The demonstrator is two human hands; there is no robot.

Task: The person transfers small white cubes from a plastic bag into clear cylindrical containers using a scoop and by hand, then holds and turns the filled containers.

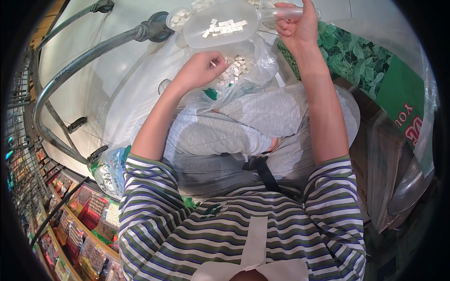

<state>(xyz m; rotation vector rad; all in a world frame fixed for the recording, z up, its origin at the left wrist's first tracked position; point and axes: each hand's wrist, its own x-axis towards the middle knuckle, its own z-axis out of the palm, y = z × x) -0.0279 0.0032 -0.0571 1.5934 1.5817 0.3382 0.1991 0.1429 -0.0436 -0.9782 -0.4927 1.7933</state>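
My right hand [299, 29] grips the clear handle of a plastic scoop [194, 35], palm turned up. Small white cubes [227, 28] lie in the scoop's shallow pan, loosely in rows. Below the pan, my left hand [200, 70] is closed, with thumb and fingers curled together over the left side of an open clear plastic bag [262, 65]. What its fingertips hold, if anything, is hidden. More small white pieces [238, 70] fill the bag, which rests in front of my crossed legs. A green scrap [211, 94] shows at the bag's near edge.
A round tub of white pieces [180, 18] stands left of the scoop. A bent metal tube frame [70, 65] curves along the left, near shelves of packaged goods [89, 225]. On the right are a green printed bag [375, 70] and a cardboard box [370, 154].
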